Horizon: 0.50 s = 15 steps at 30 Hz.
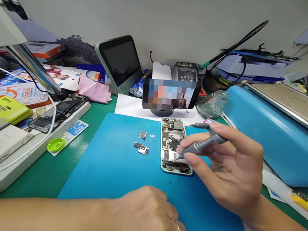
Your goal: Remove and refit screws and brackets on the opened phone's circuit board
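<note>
My right hand (227, 164) holds a grey precision screwdriver (198, 145) slantwise between thumb and fingers. Its thin tip points down at the lower part of an opened phone (172, 138), whose circuit boards and connectors are exposed; I cannot tell whether it touches. Behind my fingers, another thin-tipped grey tool (201, 125) shows beside the phone's upper right edge. My left hand (151, 215) rests closed at the mat's front, a ring on one finger, its palm hidden. A black-and-silver bracket (141, 148) and a small metal plate (143, 135) lie left of the phone.
The blue mat (107, 168) carries tiny screws (170, 183). Behind it, a propped phone (171, 95) shows a picture beside a glass jar (213, 104). A blue machine (269, 135) stands right; a white stand (33, 152) with a cable stands left, near a green cap (56, 144).
</note>
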Each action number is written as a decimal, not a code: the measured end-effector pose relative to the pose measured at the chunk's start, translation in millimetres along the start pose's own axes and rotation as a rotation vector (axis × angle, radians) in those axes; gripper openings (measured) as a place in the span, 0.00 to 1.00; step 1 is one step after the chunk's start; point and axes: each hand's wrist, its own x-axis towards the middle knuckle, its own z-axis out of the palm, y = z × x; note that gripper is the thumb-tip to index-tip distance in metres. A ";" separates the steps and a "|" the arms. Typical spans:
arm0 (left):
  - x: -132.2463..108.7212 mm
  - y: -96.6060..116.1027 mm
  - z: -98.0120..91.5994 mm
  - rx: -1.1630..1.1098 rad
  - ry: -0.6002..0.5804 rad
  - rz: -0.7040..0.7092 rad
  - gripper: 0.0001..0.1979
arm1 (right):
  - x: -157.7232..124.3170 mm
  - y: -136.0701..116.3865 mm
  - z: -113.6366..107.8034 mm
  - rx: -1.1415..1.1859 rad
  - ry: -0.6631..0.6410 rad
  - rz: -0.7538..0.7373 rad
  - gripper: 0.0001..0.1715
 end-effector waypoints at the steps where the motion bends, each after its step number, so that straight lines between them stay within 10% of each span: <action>1: -0.5 0.6 -0.2 -0.002 0.037 0.000 0.09 | -1.7 -0.9 2.2 0.024 -0.031 -0.003 0.39; 15: 3.5 2.9 -11.6 -0.008 -0.056 -0.026 0.15 | -4.6 3.9 5.1 -0.024 -0.119 0.007 0.38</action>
